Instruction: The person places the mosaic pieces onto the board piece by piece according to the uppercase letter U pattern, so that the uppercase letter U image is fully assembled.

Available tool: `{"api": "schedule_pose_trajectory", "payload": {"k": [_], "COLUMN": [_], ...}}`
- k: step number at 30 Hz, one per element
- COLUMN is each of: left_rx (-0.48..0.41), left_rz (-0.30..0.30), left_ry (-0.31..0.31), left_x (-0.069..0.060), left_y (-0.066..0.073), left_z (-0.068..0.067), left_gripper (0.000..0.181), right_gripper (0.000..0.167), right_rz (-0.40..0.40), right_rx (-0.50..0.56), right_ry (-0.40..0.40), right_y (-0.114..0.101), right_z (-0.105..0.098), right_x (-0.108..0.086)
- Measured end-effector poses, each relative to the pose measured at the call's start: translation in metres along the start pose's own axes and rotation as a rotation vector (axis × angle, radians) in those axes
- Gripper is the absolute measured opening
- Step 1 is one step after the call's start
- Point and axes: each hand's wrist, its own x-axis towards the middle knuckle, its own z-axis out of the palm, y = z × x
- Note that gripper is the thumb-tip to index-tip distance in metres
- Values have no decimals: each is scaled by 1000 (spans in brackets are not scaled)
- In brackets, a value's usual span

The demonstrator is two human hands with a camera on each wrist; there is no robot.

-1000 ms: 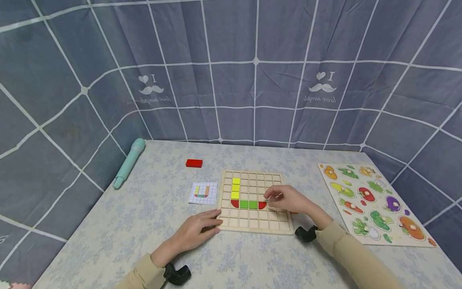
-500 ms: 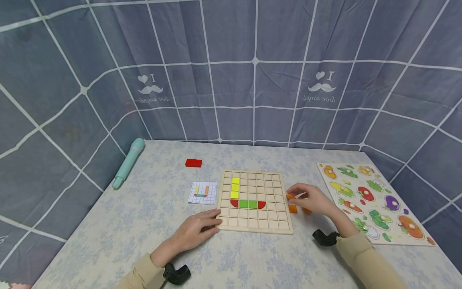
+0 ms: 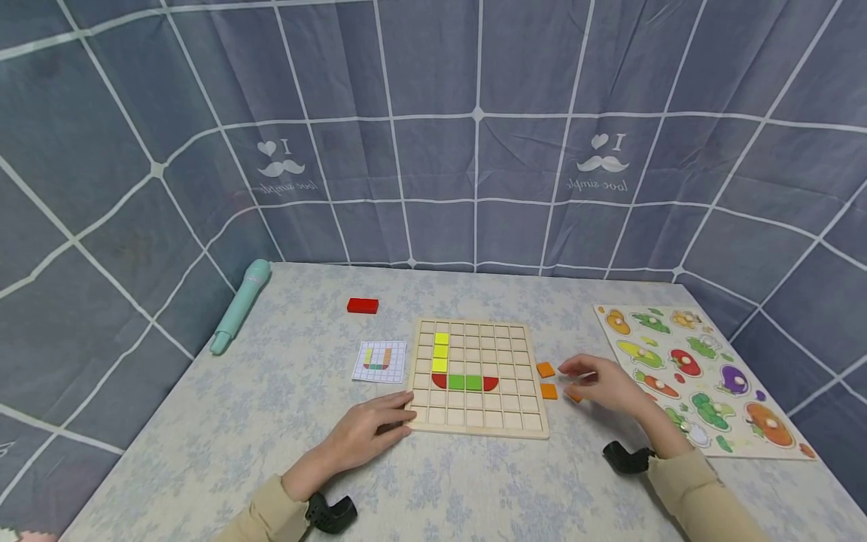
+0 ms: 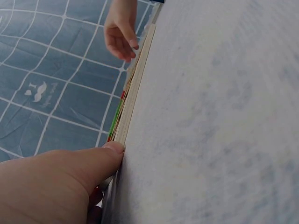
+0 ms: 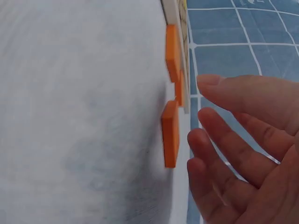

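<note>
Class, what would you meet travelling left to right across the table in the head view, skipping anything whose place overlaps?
Teal microphone-shaped object → pattern card → wooden grid board → two orange tiles → right hand → fruit-and-vegetable puzzle board.

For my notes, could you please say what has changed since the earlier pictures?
The right hand moved rightward off the wooden grid board to the orange tiles, holding nothing. Unchanged: left hand at the board's edge, yellow squares, green squares and red quarter-circles.
</note>
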Motion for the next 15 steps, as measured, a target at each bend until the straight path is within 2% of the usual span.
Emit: {"api": "schedule_pose_trajectory", "payload": {"k": [6,15], "left_rx": [4,10], "left_rz": [2,13], "left_ry": [4,13], "left_x": [0,0], "left_y": [0,0], "left_z": [0,0], "left_gripper": [32,31], "right_gripper": [34,31], "right_rz": [30,56], "right_rx": [-7,-57], "right_ry": [-2,2], "right_y": [2,6], "right_z": [1,3], "right_x": [-3,-3]}}
